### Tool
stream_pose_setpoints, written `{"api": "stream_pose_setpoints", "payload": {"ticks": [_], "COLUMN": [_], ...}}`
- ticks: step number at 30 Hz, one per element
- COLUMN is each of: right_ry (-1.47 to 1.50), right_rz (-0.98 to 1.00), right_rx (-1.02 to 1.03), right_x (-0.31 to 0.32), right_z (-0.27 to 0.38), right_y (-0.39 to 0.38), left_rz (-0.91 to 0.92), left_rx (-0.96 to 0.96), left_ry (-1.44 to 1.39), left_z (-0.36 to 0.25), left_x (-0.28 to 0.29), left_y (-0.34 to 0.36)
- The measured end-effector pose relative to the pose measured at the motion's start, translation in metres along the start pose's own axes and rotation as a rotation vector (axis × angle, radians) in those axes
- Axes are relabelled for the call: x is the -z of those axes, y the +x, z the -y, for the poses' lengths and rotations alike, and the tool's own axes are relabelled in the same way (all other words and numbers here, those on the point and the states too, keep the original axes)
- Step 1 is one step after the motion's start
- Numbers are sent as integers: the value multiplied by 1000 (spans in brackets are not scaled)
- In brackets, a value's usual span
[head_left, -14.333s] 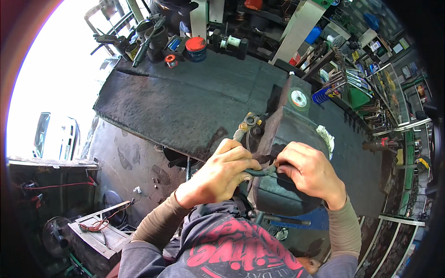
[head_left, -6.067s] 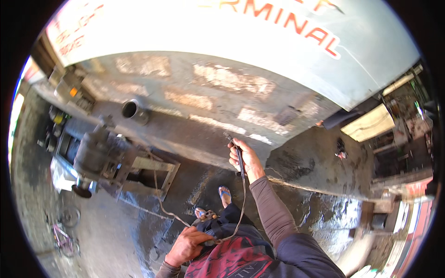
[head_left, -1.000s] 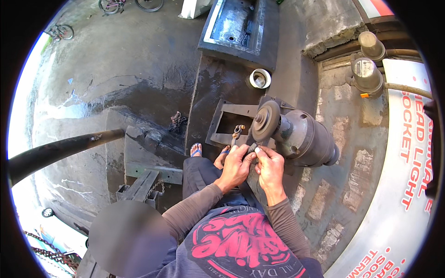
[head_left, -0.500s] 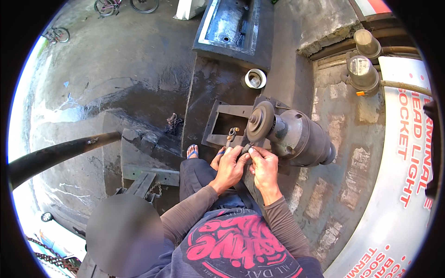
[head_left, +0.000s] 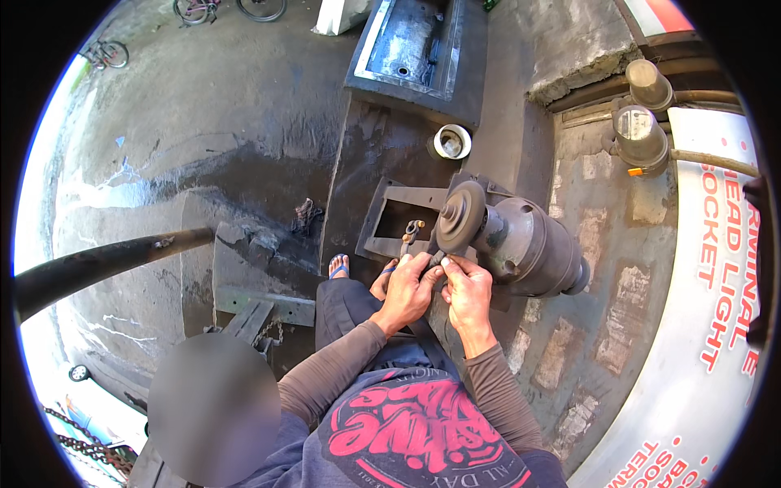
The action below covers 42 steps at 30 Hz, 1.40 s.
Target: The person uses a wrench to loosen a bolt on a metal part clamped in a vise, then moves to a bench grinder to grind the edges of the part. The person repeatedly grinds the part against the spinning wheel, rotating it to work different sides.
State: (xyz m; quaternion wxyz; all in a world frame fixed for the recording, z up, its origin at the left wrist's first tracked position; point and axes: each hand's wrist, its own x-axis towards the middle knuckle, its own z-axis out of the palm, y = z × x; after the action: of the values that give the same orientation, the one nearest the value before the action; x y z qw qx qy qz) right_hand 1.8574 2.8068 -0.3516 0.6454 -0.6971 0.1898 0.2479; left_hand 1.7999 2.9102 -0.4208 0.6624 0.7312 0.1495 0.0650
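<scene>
Pinching a dark cable (head_left: 438,258) near the grinding wheel (head_left: 460,215), you have your left hand (head_left: 407,291) and right hand (head_left: 469,296) each in a closed grip on it.

The grinder (head_left: 533,246) is dull metal, its wheel (head_left: 467,229) matt, the shirt (head_left: 415,423) cloth.

The shirt (head_left: 484,413), low in the middle of the frame, is dark grey. Big, curly pink letters (head_left: 407,415) go across it, with small pale letters and a thin pink curved line. The left sleeve (head_left: 335,372) and right sleeve (head_left: 506,397) are long, brown and wrinkly, and end at the wrists. The pants (head_left: 346,307) are dark. Near the middle, the blue sandal (head_left: 337,269) has thin straps.
</scene>
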Motion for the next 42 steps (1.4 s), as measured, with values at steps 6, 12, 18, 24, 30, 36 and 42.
{"api": "stream_pose_setpoints", "payload": {"ticks": [6, 12, 18, 24, 30, 36, 42], "right_ry": [62, 48, 46, 251, 339, 441, 454], "right_rz": [93, 59, 136, 445, 557, 113, 92], "right_rx": [-50, 10, 127, 56, -27, -192, -141], "right_x": [8, -3, 12, 43, 59, 18, 7], "right_z": [-5, -13, -1, 2, -31, -75, -65], "right_y": [-24, -39, -44, -34, 5, 12, 8], "left_rz": [5, 46, -66, 217, 637, 71, 22], "left_rx": [-112, -183, -92, 768, 734, 611, 612], "left_ry": [52, 147, 270, -1244, -1170, -550, -456], "left_z": [4, -10, -43, 33, -17, -14, -23], "left_x": [9, 25, 86, 79, 48, 24, 9], "left_y": [-20, -35, -75, -79, -25, -8, -11]}}
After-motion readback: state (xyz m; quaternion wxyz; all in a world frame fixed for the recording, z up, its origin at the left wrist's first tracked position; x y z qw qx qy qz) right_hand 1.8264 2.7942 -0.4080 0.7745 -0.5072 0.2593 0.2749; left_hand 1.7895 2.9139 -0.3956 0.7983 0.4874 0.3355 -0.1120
